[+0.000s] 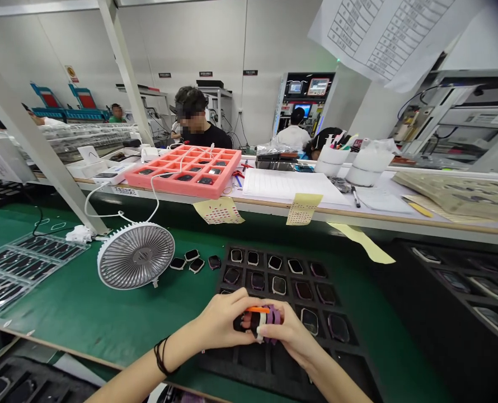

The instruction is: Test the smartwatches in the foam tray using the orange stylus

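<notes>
My left hand and my right hand meet over a black foam tray. Between their fingertips is a small purple and white piece, largely covered by the fingers, so its exact kind cannot be made out. A narrow orange strip lies along its top, close to the left fingers. Both hands are closed around this piece. In the tray's pockets behind and beside the hands sit several square smartwatch bodies, some pale-rimmed and others purple-rimmed.
A white round fan stands left of the tray, with several loose watch bodies beside it. Another dark tray is at the right. Above, a shelf holds a pink foam tray and papers. A person sits opposite.
</notes>
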Action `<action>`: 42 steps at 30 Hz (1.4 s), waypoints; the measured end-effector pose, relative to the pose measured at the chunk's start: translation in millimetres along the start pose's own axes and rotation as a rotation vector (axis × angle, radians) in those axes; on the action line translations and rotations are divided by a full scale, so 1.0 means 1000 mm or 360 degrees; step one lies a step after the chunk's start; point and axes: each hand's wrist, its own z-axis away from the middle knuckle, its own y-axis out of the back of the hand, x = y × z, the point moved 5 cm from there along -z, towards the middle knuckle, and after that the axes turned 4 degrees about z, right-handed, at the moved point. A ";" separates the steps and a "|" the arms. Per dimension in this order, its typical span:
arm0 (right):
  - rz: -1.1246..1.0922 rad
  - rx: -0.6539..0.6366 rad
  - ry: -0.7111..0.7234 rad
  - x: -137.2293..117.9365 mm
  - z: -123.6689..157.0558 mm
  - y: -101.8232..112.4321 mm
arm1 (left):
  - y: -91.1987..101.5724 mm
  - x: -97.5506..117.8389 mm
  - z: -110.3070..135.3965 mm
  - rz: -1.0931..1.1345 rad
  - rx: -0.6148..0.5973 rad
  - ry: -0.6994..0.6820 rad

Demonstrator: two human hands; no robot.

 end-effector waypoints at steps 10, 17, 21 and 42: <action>-0.0056 0.0008 0.0037 0.016 0.014 0.001 | -0.016 0.009 0.000 -0.0030 -0.0017 -0.0235; -0.0006 0.0193 0.0021 0.029 0.024 0.015 | -0.022 0.012 -0.002 -0.0044 -0.0038 -0.0153; 0.0024 0.0418 0.0062 0.029 0.027 0.034 | -0.018 0.010 0.000 -0.0130 -0.0064 -0.0002; 0.2071 0.0459 0.0425 0.047 0.044 0.026 | 0.002 -0.017 0.028 -0.0288 -0.0598 0.0675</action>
